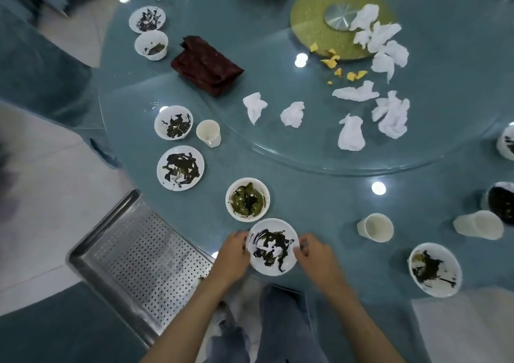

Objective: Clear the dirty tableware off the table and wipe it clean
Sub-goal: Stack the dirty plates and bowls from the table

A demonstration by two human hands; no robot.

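A dirty white plate (274,247) smeared with dark sauce lies at the near edge of the round glass table (306,196). My left hand (233,251) grips its left rim and my right hand (314,254) grips its right rim. Just beyond it stands a white bowl (247,199) with green and dark leftovers. Further left are another smeared plate (180,167), a dirty bowl (173,122) and a paper cup (208,132). A dark red cloth (207,65) lies folded further back.
A perforated steel tray (139,262) sits low at the left beside the table. Several crumpled white tissues (351,133) and yellow scraps (338,62) lie on the glass turntable (278,151). More dirty bowls (434,269) and cups (375,227) stand at the right and far left.
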